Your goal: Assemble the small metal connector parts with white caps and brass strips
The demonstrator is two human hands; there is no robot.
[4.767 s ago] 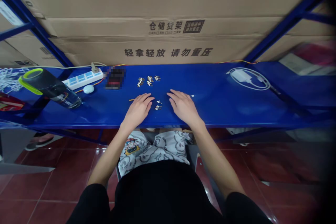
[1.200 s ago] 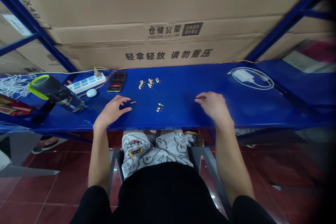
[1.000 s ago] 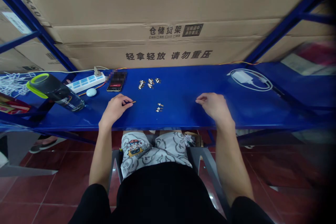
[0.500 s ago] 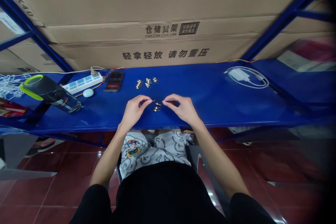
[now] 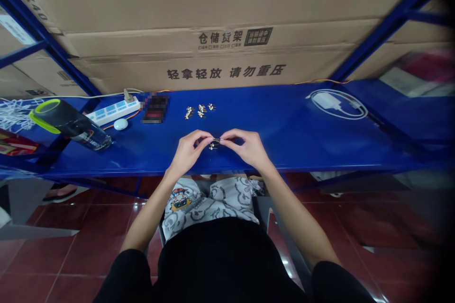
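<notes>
Glossy blue steel shelf (image 5: 284, 123) under big corrugated cartons (image 5: 220, 52), nothing blocking the view. Left hand (image 5: 186, 154) and right hand (image 5: 249, 149) meet at the fingertips, both pinching a thin rod (image 5: 215, 140) above the shelf, just over some tiny pale pin parts (image 5: 212, 147).

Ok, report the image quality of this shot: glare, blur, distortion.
Head view: pale glare sheens the blue steel shelf beyond the right hand; wide-angle distortion makes the blue uprights lean; the far right edge darkens to black; a pixelated blur hides the object beside the power strip.
</notes>
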